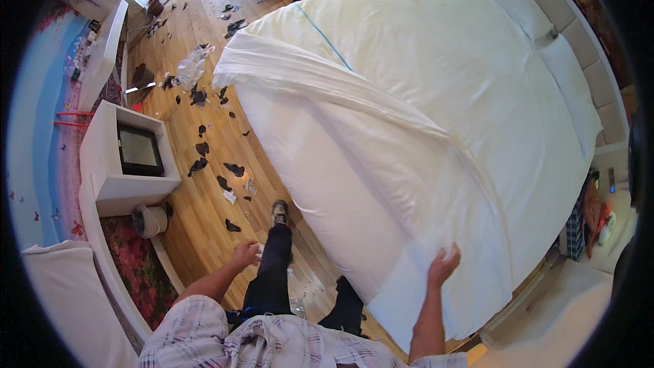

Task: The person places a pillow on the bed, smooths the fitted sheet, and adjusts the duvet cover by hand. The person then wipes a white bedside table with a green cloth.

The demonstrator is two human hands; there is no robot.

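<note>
Standing at the near side of a large round bed, the person has the right hand (pixel 443 264) raised against the loose white cotton sheet (pixel 436 136), fingers curled over its hanging edge near the mattress corner, apparently pinching a fold so the cloth can be drawn flat. That sheet lies across the whole mattress, with one long ridge of bunched fabric running diagonally from the far left corner toward the gripping hand. Hanging beside the dark trouser leg, the left hand (pixel 246 254) is closed loosely around something small and pale, too small to identify. Dark scraps (pixel 201 148) and a crumpled clear plastic bag (pixel 191 65) litter the wooden plank floor (pixel 204 218), near a white cabinet (pixel 102 163)
</note>
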